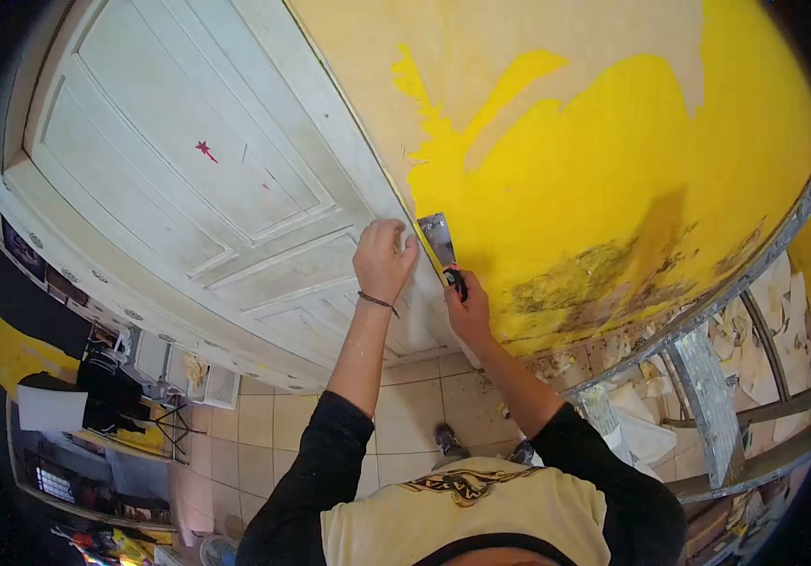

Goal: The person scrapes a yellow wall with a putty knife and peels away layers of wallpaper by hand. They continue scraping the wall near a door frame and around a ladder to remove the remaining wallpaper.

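Note:
My right hand (469, 309) is closed around the dark handle of a putty knife (436, 236). The knife's wide metal blade lies against the yellow wall (556, 179), right beside the edge of the white door frame (367, 156). My left hand (386, 261) rests by the door frame, left of the blade, fingers loosely bent and thumb apart; I see nothing in it. Yellow paint covers much of the wall, while beige patches with ragged edges show higher up. Dark stains (575, 278) mark the wall's lower part.
A paint-spattered ladder (707, 406) stands at the right, with scraps of peeled paint (754, 330) on the floor behind it. The white panelled door (188, 141) fills the left. Floor tiles (405, 415) lie below me. A rack with dark clothes (108, 391) is far left.

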`<action>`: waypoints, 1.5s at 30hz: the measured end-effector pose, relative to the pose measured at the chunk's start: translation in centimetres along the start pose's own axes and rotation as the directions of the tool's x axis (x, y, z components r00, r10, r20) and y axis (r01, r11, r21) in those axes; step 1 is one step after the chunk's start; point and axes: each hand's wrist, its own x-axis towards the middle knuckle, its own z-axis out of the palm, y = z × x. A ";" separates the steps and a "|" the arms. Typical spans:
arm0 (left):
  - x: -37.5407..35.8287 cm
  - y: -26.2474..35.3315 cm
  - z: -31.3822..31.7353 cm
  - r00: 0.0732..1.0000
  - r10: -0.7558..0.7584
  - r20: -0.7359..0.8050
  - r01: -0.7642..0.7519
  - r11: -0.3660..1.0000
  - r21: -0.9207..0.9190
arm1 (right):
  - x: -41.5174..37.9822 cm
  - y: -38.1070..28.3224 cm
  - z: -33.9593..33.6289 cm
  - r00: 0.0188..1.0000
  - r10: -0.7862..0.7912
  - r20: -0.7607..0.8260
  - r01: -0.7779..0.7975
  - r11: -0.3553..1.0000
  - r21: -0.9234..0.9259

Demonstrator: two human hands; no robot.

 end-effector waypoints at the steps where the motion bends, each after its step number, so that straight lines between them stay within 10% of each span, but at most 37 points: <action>1: 0.2 0.0 0.0 0.999 -0.001 0.038 0.000 0.999 0.034 | -0.2 0.4 -0.1 1.000 -0.003 0.003 0.003 0.999 -0.034; 45: 3.1 1.9 -1.1 0.970 0.224 -0.094 -0.217 0.973 0.079 | -1.5 -0.7 -0.5 0.983 0.175 0.058 -0.175 0.985 -0.005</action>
